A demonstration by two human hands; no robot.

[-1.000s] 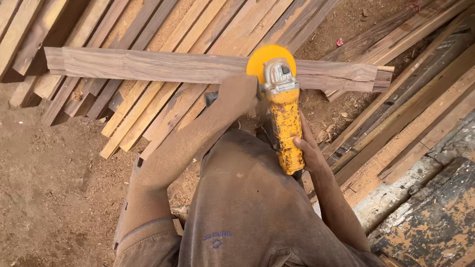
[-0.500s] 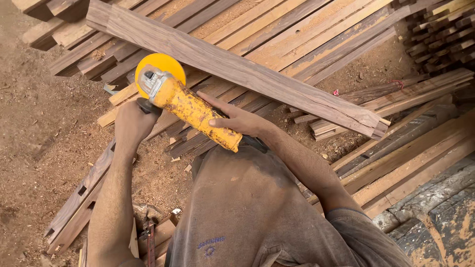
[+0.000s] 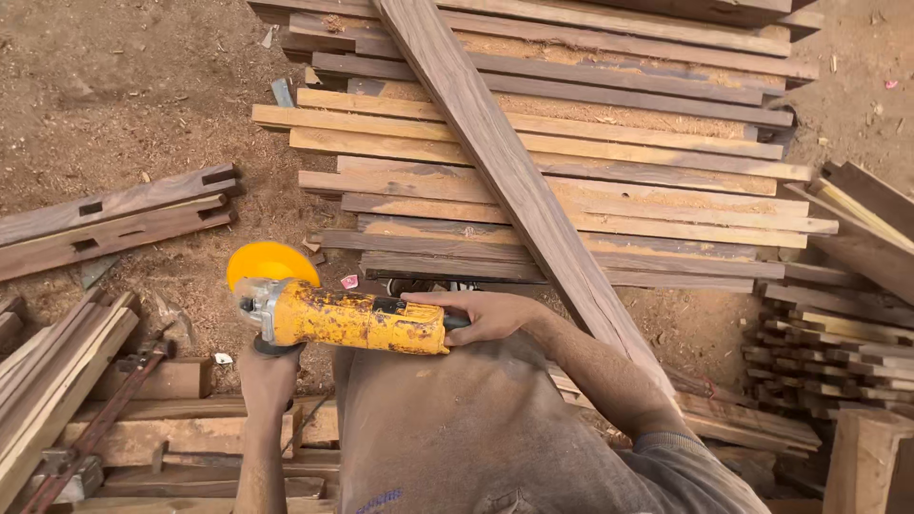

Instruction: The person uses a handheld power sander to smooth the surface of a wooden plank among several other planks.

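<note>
My right hand [image 3: 487, 315] grips the rear of a worn yellow angle grinder [image 3: 352, 324], which lies level and points left. Its yellow disc guard [image 3: 270, 264] hangs over the sawdust ground. My left hand [image 3: 268, 375] holds the side handle below the grinder's head. A long dark plank [image 3: 509, 176] runs diagonally from the top centre down toward my right arm, resting across a stack of lighter planks [image 3: 609, 181]. The grinder is off the plank, to its left.
Dark mortised timbers [image 3: 109, 221] lie at the left. A rusty bar clamp [image 3: 90, 428] and short offcuts [image 3: 171, 438] sit at the lower left. Piles of thin strips [image 3: 838, 333] fill the right side. Sawdust [image 3: 124, 86] covers the ground.
The view has turned left. Both hands carried the grinder away from the long plank and down to the left, so it now lies level over the ground.
</note>
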